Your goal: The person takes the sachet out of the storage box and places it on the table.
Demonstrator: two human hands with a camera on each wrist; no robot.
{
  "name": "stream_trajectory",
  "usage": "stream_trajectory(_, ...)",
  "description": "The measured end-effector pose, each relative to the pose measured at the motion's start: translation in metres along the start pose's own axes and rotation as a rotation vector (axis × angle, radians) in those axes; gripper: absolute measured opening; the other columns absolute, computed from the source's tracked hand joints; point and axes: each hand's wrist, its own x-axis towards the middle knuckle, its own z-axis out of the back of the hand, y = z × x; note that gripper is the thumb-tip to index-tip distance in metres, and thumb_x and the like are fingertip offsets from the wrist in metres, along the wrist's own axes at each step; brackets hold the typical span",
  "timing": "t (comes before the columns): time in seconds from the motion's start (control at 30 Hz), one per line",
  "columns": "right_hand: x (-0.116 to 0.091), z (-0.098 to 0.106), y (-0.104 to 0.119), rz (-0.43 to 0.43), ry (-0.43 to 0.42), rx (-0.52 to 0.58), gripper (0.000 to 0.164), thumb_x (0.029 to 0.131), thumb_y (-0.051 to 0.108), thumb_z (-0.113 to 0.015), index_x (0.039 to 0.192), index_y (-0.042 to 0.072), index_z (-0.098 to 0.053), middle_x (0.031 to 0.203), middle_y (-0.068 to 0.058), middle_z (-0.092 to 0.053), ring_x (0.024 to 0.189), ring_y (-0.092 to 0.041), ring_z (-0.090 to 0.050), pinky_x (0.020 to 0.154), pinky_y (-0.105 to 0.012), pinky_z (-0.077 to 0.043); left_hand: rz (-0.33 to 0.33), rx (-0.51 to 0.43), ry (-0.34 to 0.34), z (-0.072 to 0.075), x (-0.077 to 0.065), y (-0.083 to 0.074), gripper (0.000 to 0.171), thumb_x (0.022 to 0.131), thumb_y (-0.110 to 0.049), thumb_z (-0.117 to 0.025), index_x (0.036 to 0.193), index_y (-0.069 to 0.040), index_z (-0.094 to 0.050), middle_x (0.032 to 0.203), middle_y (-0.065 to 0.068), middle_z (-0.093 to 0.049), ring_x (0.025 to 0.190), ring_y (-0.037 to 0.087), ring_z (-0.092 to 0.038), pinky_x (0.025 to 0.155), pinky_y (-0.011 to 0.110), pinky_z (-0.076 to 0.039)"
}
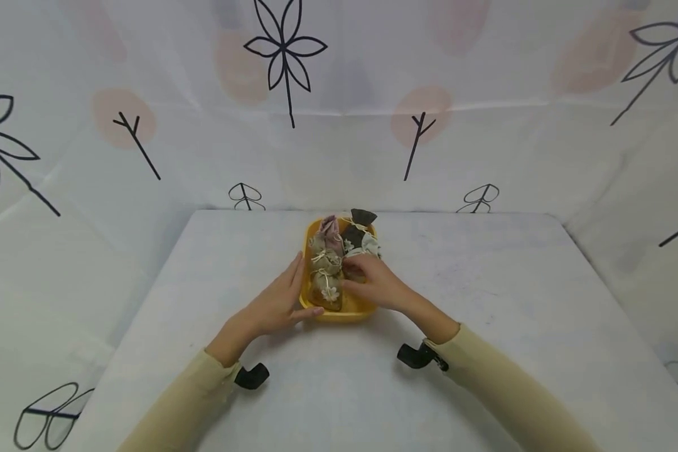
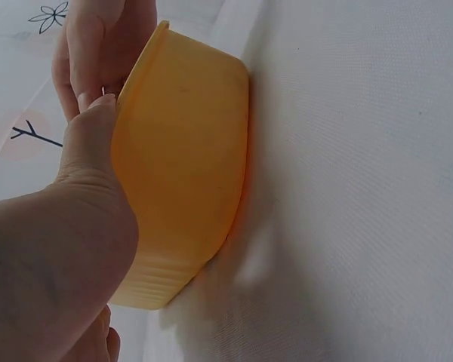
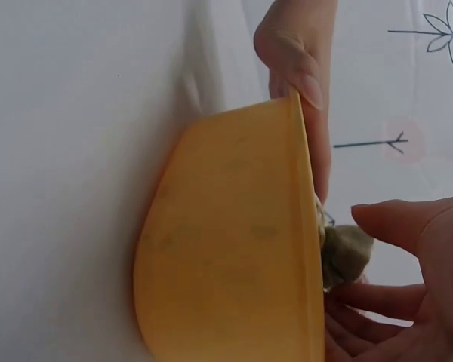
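A yellow plastic tub (image 1: pixel 344 317) stands on the table with several small drawstring pouches in it. My left hand (image 1: pixel 277 304) rests on the tub's near left corner, straight fingers along the outer side and thumb over the front rim. My right hand (image 1: pixel 381 282) reaches over the right rim, thumb and fingers spread on either side of an olive pouch (image 3: pixel 351 253), whose cloth shows unsqueezed between them. A brownish pouch with a white flower (image 1: pixel 328 292) lies in front. Behind are a pink pouch (image 1: pixel 330 232) and a dark one (image 1: pixel 363 218).
The tub sits near the back of the white-covered table (image 1: pixel 457 389). A white cloth backdrop (image 1: pixel 344 150) with printed flowers and twigs rises behind and at both sides. Black camera mounts (image 1: pixel 415 356) stick out from both sleeves.
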Motion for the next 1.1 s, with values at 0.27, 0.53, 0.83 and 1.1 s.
stream_trajectory(0.27, 0.014, -0.018, 0.009, -0.049, 0.006, -0.026, 0.031, 0.095, 0.02, -0.072, 0.119, 0.0, -0.07, 0.112, -0.011, -0.073, 0.102, -0.026, -0.067, 0.091, -0.045, -0.057, -0.005, -0.007, -0.013, -0.002, -0.002, 0.001, 0.116, 0.094, -0.075, -0.049, 0.162, -0.003, 0.01, 0.17, 0.022, 0.008, 0.157, 0.033, -0.007, 0.125, 0.047, -0.019)
stream_trajectory(0.53, 0.014, -0.032, 0.006, -0.041, -0.07, -0.047, 0.013, 0.093, 0.015, -0.074, 0.102, 0.006, -0.072, 0.096, -0.003, -0.067, 0.088, -0.019, -0.059, 0.078, -0.032, -0.051, -0.019, 0.0, -0.005, -0.004, 0.0, 0.001, 0.117, 0.093, -0.077, -0.047, 0.162, -0.002, 0.011, 0.17, 0.022, 0.009, 0.157, 0.032, -0.006, 0.125, 0.045, -0.018)
stream_trajectory(0.83, 0.008, -0.027, 0.01, -0.018, -0.063, -0.041, 0.011, 0.094, 0.008, -0.069, 0.105, 0.005, -0.066, 0.098, -0.004, -0.064, 0.09, -0.022, -0.06, 0.077, -0.032, -0.053, -0.016, 0.014, -0.01, -0.004, -0.002, 0.0, 0.116, 0.093, -0.077, -0.046, 0.162, 0.0, 0.008, 0.17, 0.023, 0.007, 0.157, 0.033, -0.005, 0.125, 0.044, -0.017)
stream_trajectory(1.1, -0.002, -0.001, 0.021, 0.033, -0.1, -0.025, 0.012, 0.096, 0.009, -0.069, 0.107, 0.006, -0.066, 0.104, -0.006, -0.066, 0.097, -0.021, -0.064, 0.083, -0.035, -0.059, -0.022, 0.007, -0.014, -0.002, 0.0, 0.0, 0.117, 0.093, -0.078, -0.046, 0.162, -0.001, 0.008, 0.17, 0.022, 0.008, 0.157, 0.032, -0.006, 0.125, 0.044, -0.016)
